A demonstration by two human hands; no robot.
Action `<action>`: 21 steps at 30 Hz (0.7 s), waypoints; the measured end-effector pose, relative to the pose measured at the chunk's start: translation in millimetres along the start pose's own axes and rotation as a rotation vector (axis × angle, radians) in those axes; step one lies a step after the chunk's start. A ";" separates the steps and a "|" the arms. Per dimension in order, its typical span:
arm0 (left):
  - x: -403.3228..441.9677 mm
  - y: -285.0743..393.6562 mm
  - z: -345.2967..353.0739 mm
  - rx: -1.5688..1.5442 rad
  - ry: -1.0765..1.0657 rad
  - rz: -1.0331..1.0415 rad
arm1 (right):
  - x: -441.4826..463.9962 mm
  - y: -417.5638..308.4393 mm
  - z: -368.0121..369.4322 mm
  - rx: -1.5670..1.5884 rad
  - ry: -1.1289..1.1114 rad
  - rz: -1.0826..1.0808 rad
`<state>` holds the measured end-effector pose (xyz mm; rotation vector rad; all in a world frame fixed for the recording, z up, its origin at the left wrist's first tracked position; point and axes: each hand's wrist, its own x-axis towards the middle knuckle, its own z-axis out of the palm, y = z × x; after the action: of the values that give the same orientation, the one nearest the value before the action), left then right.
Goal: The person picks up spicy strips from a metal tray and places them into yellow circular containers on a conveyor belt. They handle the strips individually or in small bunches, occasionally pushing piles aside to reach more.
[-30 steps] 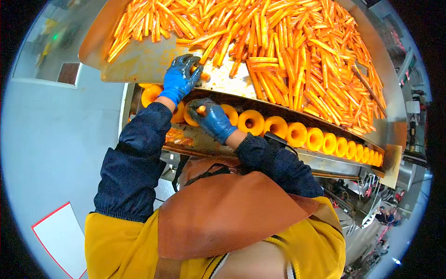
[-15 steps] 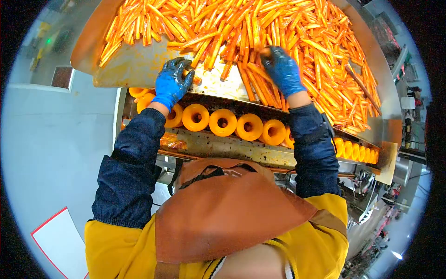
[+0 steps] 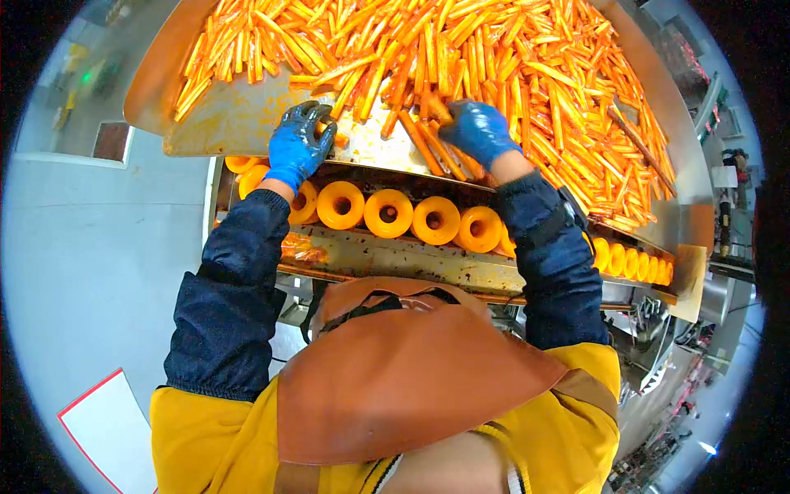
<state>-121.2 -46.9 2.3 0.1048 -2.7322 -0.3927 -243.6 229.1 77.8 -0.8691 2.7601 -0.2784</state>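
Note:
Glossy orange sticks (image 3: 551,123), coated in something reddish and wet, are heaped on a metal tray (image 3: 222,123). My left hand (image 3: 300,146), in a blue glove darkened at the fingers, is curled at the tray's front edge with the end of an orange stick between thumb and fingers. My right hand (image 3: 481,133), gloved alike, is closed at the near side of the heap around the end of a stick; its fingertips are partly hidden. Several loose sticks lie slanted just left of it, over a wet patch of bare metal (image 3: 370,146).
Below the tray's front edge runs a row of orange-yellow funnel-shaped cups (image 3: 388,214) with dark centre holes. A stained metal ledge (image 3: 395,257) lies beneath them, with orange scraps (image 3: 303,247) at its left. A long dark stick (image 3: 642,150) rests across the heap at right.
My right hand has moved left and slightly down along the heap's near edge. Some sticks there have shifted. My left hand has barely moved.

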 end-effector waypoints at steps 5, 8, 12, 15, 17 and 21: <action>-0.5 1.4 -1.3 0.031 -0.011 -0.023 | -31.1 -15.7 27.9 1.084 0.263 -0.007; -0.1 2.4 -2.6 0.014 -0.023 -0.047 | -59.4 -77.5 61.3 1.447 0.227 -0.105; -1.0 3.5 -3.5 0.009 -0.015 -0.029 | -65.5 -103.8 105.6 1.001 0.226 -0.149; -1.2 -0.4 -2.6 -0.009 -0.016 -0.023 | -64.4 -103.5 109.8 1.396 0.387 -0.126; -1.8 0.7 -0.8 0.002 0.005 -0.021 | -66.9 -106.0 107.0 1.410 0.309 -0.111; -1.7 -1.0 0.0 0.011 0.010 -0.019 | -65.4 -119.5 108.1 1.429 0.008 -0.077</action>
<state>-119.7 -47.6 1.4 0.1359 -2.7255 -0.3810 -97.3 159.1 15.1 -0.4843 1.7179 -1.8664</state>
